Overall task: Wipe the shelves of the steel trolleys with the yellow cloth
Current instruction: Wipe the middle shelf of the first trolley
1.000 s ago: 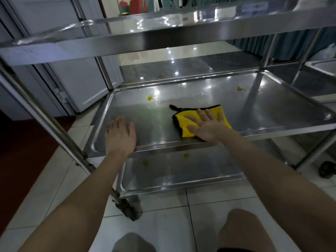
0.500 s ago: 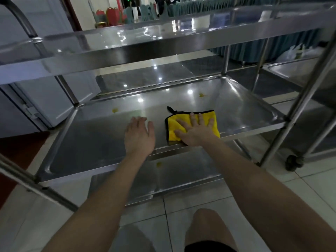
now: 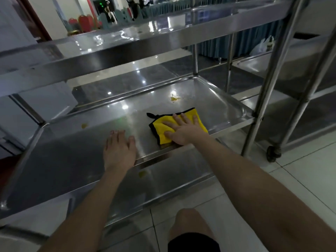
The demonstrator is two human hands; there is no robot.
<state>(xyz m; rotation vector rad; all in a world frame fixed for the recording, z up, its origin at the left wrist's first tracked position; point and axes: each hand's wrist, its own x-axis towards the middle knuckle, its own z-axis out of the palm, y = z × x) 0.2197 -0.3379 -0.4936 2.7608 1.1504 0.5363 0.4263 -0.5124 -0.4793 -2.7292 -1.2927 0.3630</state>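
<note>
Since 1 s ago both hands & the yellow cloth [image 3: 161, 130] have slid rt along the middle shelf [image 3: 72, 151] of the steel trolley. Cloth now sits nearer the shelf's rt end than its left.

Right hand [image 3: 183, 130] lies flat on the cloth, grip spread, fingers straight, pressing it to the steel close to the front lip. Cloth is black-edged, w/ a black loop at its far-left corner.

Left hand [image 3: 119, 149] rests palm-down on bare steel just left of the cloth, fingers straight & close together, wrist over the front lip, holding nothing.

Yellow spill [image 3: 175, 99] lies beyond the cloth toward the rear rt corner, apart from it. Smaller spot [image 3: 84, 126] sits to the left near the rear rim.

Open steel stretches left of the left hand. Top shelf [image 3: 145, 44] crosses above. Upright post [image 3: 261, 99] bounds the rt end, w/ a second trolley [image 3: 291, 73] just beyond it.
</note>
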